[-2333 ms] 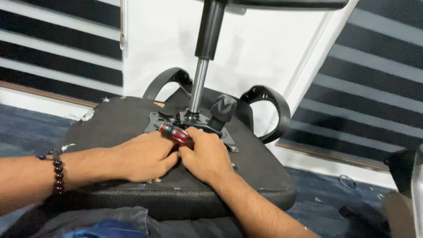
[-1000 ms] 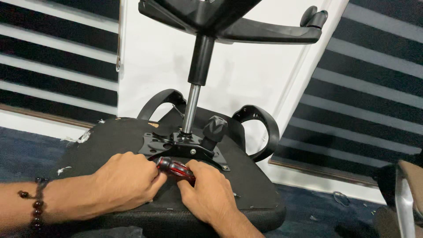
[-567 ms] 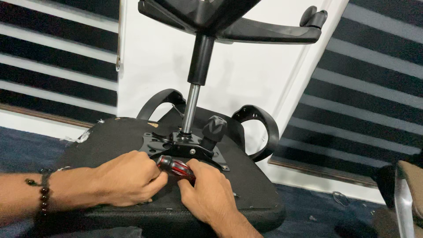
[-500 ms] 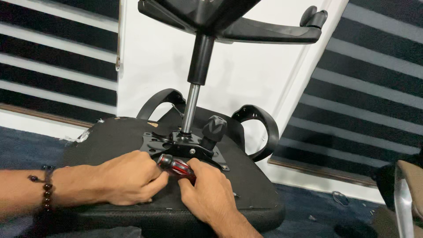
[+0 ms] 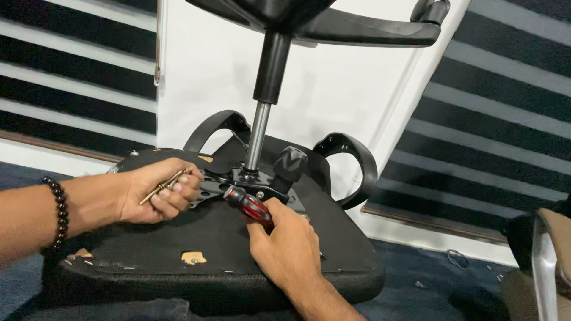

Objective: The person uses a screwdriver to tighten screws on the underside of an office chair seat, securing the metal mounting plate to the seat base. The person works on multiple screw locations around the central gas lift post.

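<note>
The screwdriver (image 5: 250, 205) lies slanted, its long axis pointing to ten o'clock at the metal plate (image 5: 238, 181) under the upturned seat (image 5: 226, 238). The right hand (image 5: 285, 249) grips its handle; the left hand (image 5: 157, 190) pinches a long bolt (image 5: 162, 186).

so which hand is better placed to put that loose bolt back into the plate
Probably the left hand: it already pinches the brass bolt beside the mounting plate, while the right hand is occupied gripping the red screwdriver.

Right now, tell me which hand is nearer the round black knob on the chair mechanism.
Right. The right hand grips the red-handled screwdriver just below the knob; the left hand, holding brass-coloured bolts, sits farther off to its left.
</note>
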